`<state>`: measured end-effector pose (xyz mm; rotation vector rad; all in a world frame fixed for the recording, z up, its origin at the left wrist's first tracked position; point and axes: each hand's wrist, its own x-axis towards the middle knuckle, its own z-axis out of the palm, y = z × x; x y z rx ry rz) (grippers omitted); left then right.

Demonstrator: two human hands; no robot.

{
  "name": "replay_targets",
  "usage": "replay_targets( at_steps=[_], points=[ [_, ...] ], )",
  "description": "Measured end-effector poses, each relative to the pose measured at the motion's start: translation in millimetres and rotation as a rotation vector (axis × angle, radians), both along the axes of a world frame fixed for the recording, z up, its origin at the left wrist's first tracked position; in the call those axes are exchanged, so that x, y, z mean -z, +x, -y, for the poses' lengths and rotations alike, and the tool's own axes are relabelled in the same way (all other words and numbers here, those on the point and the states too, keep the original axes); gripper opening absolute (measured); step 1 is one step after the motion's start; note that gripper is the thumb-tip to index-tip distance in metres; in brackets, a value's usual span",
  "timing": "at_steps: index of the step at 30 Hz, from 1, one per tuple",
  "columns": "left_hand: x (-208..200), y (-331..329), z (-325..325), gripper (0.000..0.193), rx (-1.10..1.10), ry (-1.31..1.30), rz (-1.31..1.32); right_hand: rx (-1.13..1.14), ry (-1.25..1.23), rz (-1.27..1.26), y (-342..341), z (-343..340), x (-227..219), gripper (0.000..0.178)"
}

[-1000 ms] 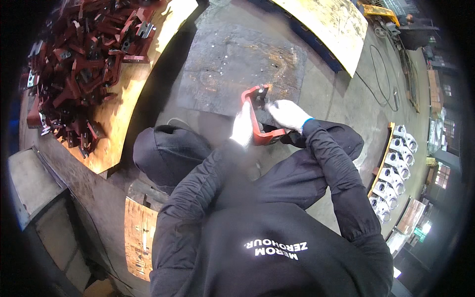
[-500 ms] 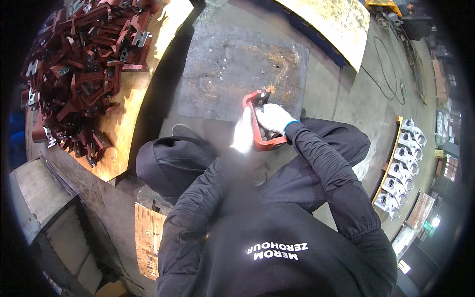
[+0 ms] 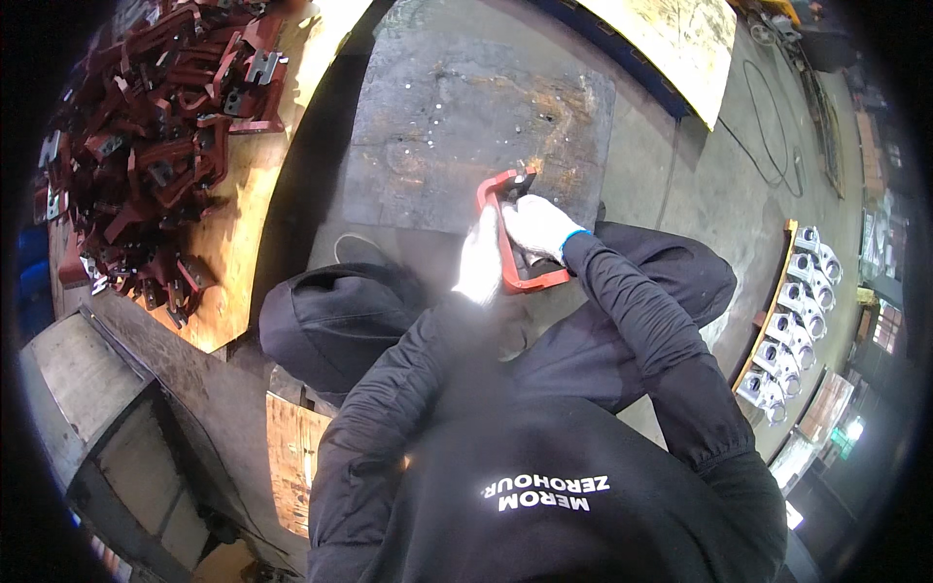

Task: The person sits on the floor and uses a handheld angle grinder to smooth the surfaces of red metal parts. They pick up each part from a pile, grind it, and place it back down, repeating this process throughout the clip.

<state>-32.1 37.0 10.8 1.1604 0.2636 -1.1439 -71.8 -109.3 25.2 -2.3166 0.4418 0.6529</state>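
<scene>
"How much room do those hands have?"

"Sideways, only the gap between the left knee (image 3: 311, 309) and right knee (image 3: 702, 277). Up the frame, the dark plate (image 3: 428, 146) stretches away, with grey floor (image 3: 646, 185) along its right side."

"And the red bracket (image 3: 505, 255)?"

"Mid-frame, its upper end showing against the plate's lower edge. The gloved left hand (image 3: 478, 255) is closed on its left wall. The gloved right hand (image 3: 539, 225) is inside the opening; I can't tell what those fingers have hold of, they're tucked out of sight."

"Any edges to mind?"

"The wooden board (image 3: 231, 287) under the heap of red parts (image 3: 165, 146), upper left, and the pale board (image 3: 680, 49), upper right. Both stand well apart from the hands."

"What's changed?"

"A second ago the right hand sat farther right; now it's deeper in. The left keeps to the same wall."
</scene>
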Motion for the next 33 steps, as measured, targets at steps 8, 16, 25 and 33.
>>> replay_targets(
  at_steps=[8, 16, 25, 33],
  points=[
    [0.3, -3.6, 1.1, 0.063, 0.205, 0.129, 0.205, 0.157, -0.064, 0.022, -4.9, -1.1, 14.5, 0.035],
    [-8.7, -8.1, -0.4, 0.041, 0.042, 0.118, 0.377, 0.419, 0.236, 0.109, -15.6, -5.8, -23.5, 0.03],
    [-80.1, 9.6, -5.4, 0.035, -0.075, -0.18, 0.195, 0.803, 0.423, 0.421, -33.3, 3.2, -82.1, 0.04],
    [-121.6, 20.9, -28.2, 0.041, -0.113, -0.157, 0.46, 0.794, 0.572, 0.359, -5.6, -14.5, -142.1, 0.045]
  ],
)
